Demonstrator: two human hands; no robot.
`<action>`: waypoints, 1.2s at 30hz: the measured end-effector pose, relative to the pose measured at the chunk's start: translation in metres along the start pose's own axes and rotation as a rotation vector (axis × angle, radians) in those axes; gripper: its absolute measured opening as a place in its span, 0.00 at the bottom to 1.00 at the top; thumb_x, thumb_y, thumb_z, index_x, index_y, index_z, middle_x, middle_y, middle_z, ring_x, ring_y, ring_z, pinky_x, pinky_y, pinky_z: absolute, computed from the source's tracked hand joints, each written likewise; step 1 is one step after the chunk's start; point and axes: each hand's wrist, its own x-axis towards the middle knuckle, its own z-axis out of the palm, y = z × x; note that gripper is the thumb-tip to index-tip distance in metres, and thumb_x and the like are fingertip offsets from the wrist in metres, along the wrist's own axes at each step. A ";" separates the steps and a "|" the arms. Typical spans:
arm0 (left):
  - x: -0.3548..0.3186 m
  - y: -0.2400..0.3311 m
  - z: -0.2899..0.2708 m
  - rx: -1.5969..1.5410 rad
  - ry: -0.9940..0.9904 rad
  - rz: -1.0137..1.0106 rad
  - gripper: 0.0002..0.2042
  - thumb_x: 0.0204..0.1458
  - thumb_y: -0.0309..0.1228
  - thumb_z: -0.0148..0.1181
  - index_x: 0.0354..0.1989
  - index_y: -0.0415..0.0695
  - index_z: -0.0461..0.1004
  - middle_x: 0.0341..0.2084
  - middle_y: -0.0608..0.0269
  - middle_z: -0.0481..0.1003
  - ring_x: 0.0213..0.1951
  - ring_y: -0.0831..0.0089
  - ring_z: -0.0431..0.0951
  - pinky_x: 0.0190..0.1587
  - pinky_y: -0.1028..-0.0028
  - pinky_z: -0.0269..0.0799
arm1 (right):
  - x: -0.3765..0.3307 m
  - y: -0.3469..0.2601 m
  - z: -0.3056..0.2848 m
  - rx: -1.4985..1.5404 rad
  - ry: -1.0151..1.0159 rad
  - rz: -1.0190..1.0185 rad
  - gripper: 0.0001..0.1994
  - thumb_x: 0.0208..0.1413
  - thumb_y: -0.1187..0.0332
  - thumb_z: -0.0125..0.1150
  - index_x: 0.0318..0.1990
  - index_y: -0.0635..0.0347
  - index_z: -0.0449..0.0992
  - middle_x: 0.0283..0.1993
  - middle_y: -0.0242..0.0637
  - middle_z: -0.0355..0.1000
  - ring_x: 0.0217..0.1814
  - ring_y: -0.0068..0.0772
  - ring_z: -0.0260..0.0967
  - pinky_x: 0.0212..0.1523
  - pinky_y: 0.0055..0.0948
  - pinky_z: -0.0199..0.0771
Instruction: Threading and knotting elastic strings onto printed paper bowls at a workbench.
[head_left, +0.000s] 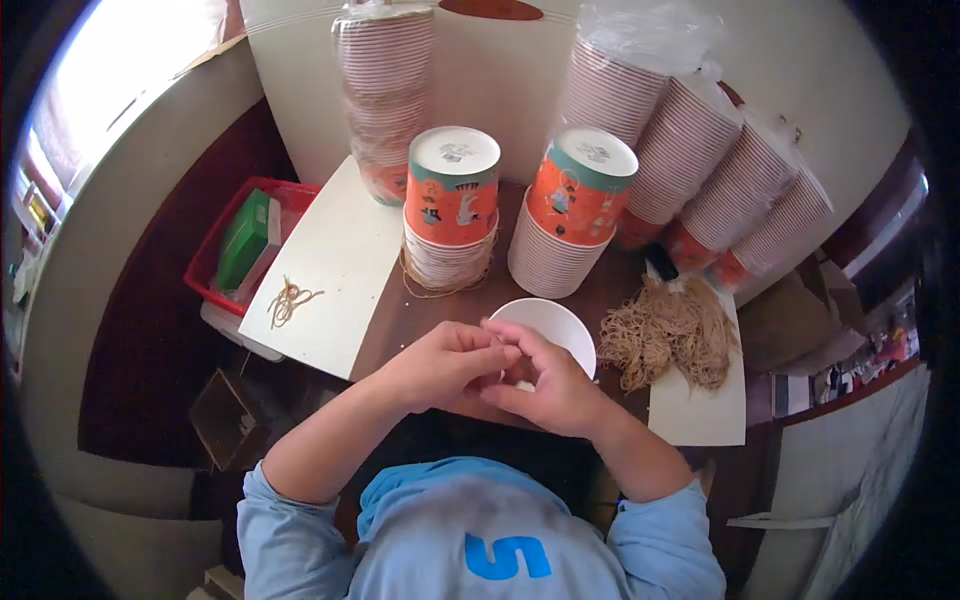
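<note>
Left hand (455,365) and right hand (560,390) meet, fingers curled, fingertips close together; can't tell what they pinch, if anything. White cup (562,328) sits just past them at 1 o'clock, part-hidden. Risk: a knuckle bump could tip it. Twine heap (672,335), between 2 and 3 o'clock, looks tangled; pulling one strand could drag others along.

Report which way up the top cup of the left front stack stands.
Upside down: the orange top cup shows its closed white base uppermost.
</note>
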 end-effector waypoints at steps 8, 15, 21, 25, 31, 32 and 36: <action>0.003 -0.022 -0.013 -0.478 -0.066 -0.277 0.16 0.59 0.38 0.48 0.43 0.36 0.72 0.29 0.59 0.76 0.29 0.75 0.76 0.34 0.77 0.72 | -0.017 0.024 -0.014 -0.055 0.301 0.023 0.07 0.54 0.71 0.59 0.38 0.63 0.77 0.33 0.34 0.76 0.34 0.19 0.71 0.37 0.21 0.70; 0.003 -0.046 -0.003 -0.323 -0.086 -0.266 0.11 0.55 0.34 0.56 0.41 0.39 0.74 0.29 0.63 0.76 0.28 0.78 0.75 0.33 0.81 0.70 | -0.021 0.023 -0.012 -0.083 0.296 0.055 0.05 0.54 0.72 0.58 0.35 0.64 0.77 0.32 0.31 0.74 0.35 0.17 0.69 0.37 0.18 0.69; 0.006 -0.065 0.005 -0.260 -0.084 -0.121 0.06 0.51 0.29 0.60 0.35 0.41 0.76 0.26 0.68 0.75 0.26 0.84 0.70 0.29 0.85 0.66 | -0.024 0.025 -0.007 -0.073 0.307 0.042 0.05 0.55 0.71 0.58 0.36 0.64 0.76 0.32 0.31 0.74 0.34 0.17 0.68 0.36 0.18 0.68; 0.005 -0.068 0.012 -0.216 -0.057 -0.106 0.05 0.51 0.26 0.59 0.34 0.39 0.75 0.27 0.68 0.75 0.26 0.84 0.70 0.29 0.85 0.65 | -0.025 0.026 -0.003 -0.023 0.294 0.055 0.07 0.55 0.70 0.57 0.37 0.63 0.76 0.33 0.34 0.75 0.34 0.20 0.70 0.36 0.21 0.70; -0.007 -0.065 0.011 -0.097 0.053 0.011 0.06 0.52 0.29 0.59 0.33 0.39 0.76 0.25 0.71 0.73 0.28 0.85 0.70 0.31 0.83 0.67 | -0.030 0.023 -0.007 -0.157 0.308 0.106 0.07 0.53 0.71 0.59 0.37 0.64 0.76 0.34 0.33 0.75 0.36 0.21 0.70 0.38 0.21 0.70; -0.008 -0.065 0.009 -0.070 0.060 0.035 0.06 0.51 0.29 0.59 0.33 0.39 0.75 0.25 0.69 0.74 0.28 0.83 0.71 0.32 0.81 0.68 | -0.031 0.021 -0.007 -0.288 0.243 0.138 0.07 0.52 0.71 0.60 0.38 0.64 0.76 0.36 0.33 0.74 0.40 0.21 0.69 0.41 0.22 0.69; -0.014 -0.049 0.015 0.430 0.203 0.159 0.07 0.46 0.28 0.61 0.32 0.39 0.74 0.25 0.61 0.75 0.28 0.73 0.75 0.32 0.74 0.71 | -0.031 0.024 -0.003 -0.419 0.245 -0.114 0.18 0.51 0.72 0.61 0.50 0.62 0.70 0.46 0.36 0.70 0.48 0.26 0.68 0.49 0.27 0.68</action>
